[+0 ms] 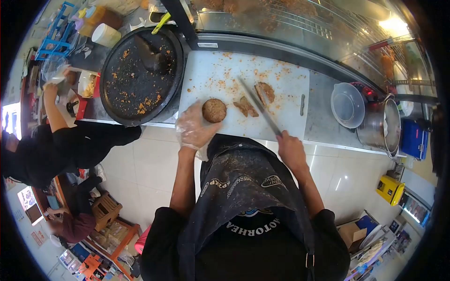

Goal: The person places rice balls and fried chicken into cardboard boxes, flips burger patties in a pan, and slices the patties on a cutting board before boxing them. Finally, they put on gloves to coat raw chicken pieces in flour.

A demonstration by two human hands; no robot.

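My left hand [193, 127], in a clear plastic glove, is at the near left of the white cutting board [286, 112]. Its thumb and fingers are spread apart beside a round brown breaded patty [214, 111]; whether they touch it is hard to tell. In my right hand [291, 151] is the handle of a long knife [258, 105], its blade slanting up and left over the board. Cut brown pieces [246, 107] lie left of the blade, and another cut piece [265, 92] lies to its right. Orange crumbs are scattered across the board.
Left of the board stands a round black tray [110, 89] with crumbs and a dark scoop-like tool [151, 58]. A clear plastic bowl [348, 105] and a metal pot [377, 129] stand at right. A glass display case [281, 23] runs behind. Another person [65, 145] works at left.
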